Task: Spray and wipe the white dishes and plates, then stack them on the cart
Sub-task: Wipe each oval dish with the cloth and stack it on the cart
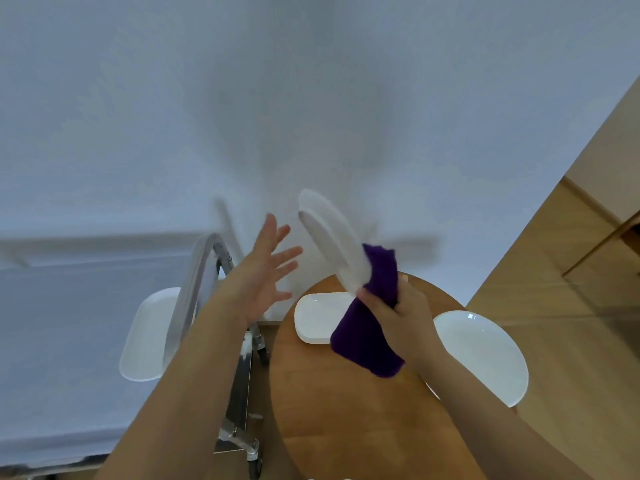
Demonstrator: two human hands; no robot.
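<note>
One blurred plate [332,240], seemingly with purple cloth [367,327], in right hand [398,306].

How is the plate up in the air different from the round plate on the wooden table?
The raised plate is tilted up on edge, while the round plate lies flat on the wooden table. The right hand holds the raised plate together with a purple cloth; nothing grips the round plate. The raised plate looks blurred, the round plate sharp. Both are white.
</note>
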